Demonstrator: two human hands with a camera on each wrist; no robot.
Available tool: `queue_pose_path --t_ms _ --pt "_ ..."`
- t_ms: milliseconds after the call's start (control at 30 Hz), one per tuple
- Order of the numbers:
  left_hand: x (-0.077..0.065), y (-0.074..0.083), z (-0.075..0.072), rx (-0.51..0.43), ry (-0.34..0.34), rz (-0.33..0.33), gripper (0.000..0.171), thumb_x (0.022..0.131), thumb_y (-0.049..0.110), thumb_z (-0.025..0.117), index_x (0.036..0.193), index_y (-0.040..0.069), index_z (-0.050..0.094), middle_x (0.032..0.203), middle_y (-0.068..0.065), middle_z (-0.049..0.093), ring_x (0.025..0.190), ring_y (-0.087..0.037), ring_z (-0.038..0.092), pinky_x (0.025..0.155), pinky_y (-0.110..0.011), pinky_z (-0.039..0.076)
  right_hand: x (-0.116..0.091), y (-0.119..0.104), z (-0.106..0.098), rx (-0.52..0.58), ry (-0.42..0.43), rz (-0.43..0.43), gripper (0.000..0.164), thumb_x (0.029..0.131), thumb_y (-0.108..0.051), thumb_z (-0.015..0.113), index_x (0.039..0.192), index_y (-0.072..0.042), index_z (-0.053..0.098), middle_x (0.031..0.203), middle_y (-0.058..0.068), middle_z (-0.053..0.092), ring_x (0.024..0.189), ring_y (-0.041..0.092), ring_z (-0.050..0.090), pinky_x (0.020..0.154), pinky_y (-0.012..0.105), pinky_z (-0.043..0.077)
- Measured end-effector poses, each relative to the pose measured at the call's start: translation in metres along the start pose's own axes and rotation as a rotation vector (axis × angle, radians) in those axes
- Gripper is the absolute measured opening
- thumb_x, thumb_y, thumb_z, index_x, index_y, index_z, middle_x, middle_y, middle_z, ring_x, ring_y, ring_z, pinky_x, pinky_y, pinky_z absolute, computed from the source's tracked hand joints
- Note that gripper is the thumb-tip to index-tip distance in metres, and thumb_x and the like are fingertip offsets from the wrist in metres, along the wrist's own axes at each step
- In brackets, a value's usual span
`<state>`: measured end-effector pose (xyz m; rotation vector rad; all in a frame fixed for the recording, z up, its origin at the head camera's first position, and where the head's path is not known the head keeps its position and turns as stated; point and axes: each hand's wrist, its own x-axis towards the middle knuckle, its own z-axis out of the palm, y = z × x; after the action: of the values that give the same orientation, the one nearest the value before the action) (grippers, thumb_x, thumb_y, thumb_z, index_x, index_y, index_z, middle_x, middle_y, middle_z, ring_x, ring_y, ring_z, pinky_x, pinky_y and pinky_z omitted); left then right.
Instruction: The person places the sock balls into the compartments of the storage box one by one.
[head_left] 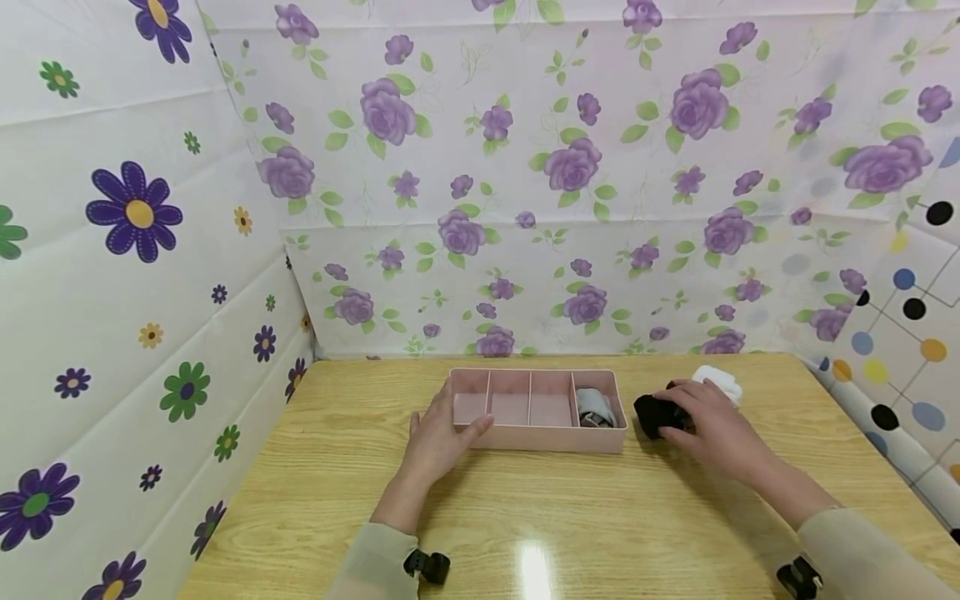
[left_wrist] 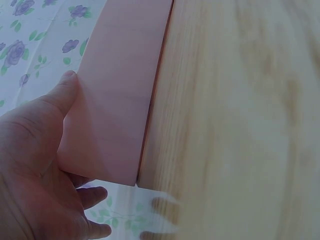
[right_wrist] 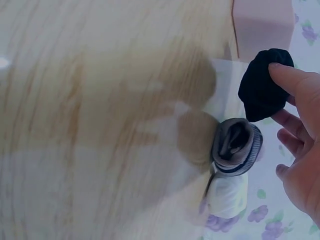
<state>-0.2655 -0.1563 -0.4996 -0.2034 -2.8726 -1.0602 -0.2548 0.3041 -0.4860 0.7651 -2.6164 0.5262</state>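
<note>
A pink divided box sits on the table with a rolled grey sock in its rightmost compartment. My left hand holds the box's left end, thumb at the front rim and fingers around the side. To the right of the box, my right hand pinches a rolled black sock between thumb and fingers. Beside it in the right wrist view is a rolled grey sock with a dark striped cuff, mostly hidden by the hand in the head view. A rolled white sock lies next to that one.
The wooden table meets a flower-patterned sheet along its back edge. More patterned sheets stand at the left and right. The box's other compartments show bare pink bottoms.
</note>
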Motion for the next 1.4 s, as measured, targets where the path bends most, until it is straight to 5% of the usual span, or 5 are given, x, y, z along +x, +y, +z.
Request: queue_pose_path --t_ms 267,567,800,1033,1400 --pt "-0.001 0.000 -0.001 -0.005 0.005 0.011 0.111 0.104 0.062 0.071 0.179 0.009 0.008 0.179 -0.020 0.026 0.162 -0.041 0.033 0.130 -0.075 0.005 0.005 -0.005 -0.006 0.009 0.056 0.016 0.054 0.091 -0.014 0.093 0.140 -0.005 0.070 0.139 0.027 0.066 0.134 0.054 0.055 0.123 0.072 0.031" --pt "-0.001 0.001 -0.002 -0.001 0.002 0.011 0.111 0.104 0.063 0.070 0.179 0.009 0.008 0.180 -0.020 0.026 0.163 -0.040 0.031 0.130 -0.075 0.005 0.012 -0.021 -0.015 0.058 0.080 0.110 0.050 0.098 -0.019 0.088 0.143 -0.008 0.069 0.147 0.032 0.059 0.136 0.055 0.052 0.102 0.077 0.047" --pt "-0.002 0.001 -0.002 -0.002 -0.003 0.012 0.111 0.104 0.063 0.070 0.179 0.010 0.006 0.180 -0.019 0.024 0.165 -0.039 0.028 0.130 -0.074 0.004 0.018 -0.033 -0.018 0.104 0.061 0.157 0.050 0.103 -0.023 0.083 0.148 -0.008 0.066 0.154 0.034 0.053 0.140 0.058 0.048 0.102 0.079 0.047" --pt "-0.001 0.001 -0.002 -0.004 0.005 0.014 0.110 0.104 0.059 0.072 0.178 0.008 0.008 0.179 -0.021 0.026 0.164 -0.039 0.029 0.130 -0.075 0.004 0.027 -0.042 -0.013 0.114 0.085 0.142 0.048 0.104 -0.021 0.082 0.148 -0.008 0.067 0.154 0.031 0.054 0.124 0.047 0.058 0.096 0.070 0.052" --pt "-0.001 0.002 -0.002 -0.014 0.006 0.010 0.111 0.104 0.061 0.072 0.179 0.009 0.008 0.179 -0.020 0.027 0.165 -0.039 0.029 0.129 -0.075 0.004 0.048 -0.062 -0.004 0.155 0.085 0.133 0.047 0.103 -0.019 0.083 0.147 -0.009 0.068 0.150 0.025 0.060 0.142 0.050 0.051 0.111 0.073 0.045"
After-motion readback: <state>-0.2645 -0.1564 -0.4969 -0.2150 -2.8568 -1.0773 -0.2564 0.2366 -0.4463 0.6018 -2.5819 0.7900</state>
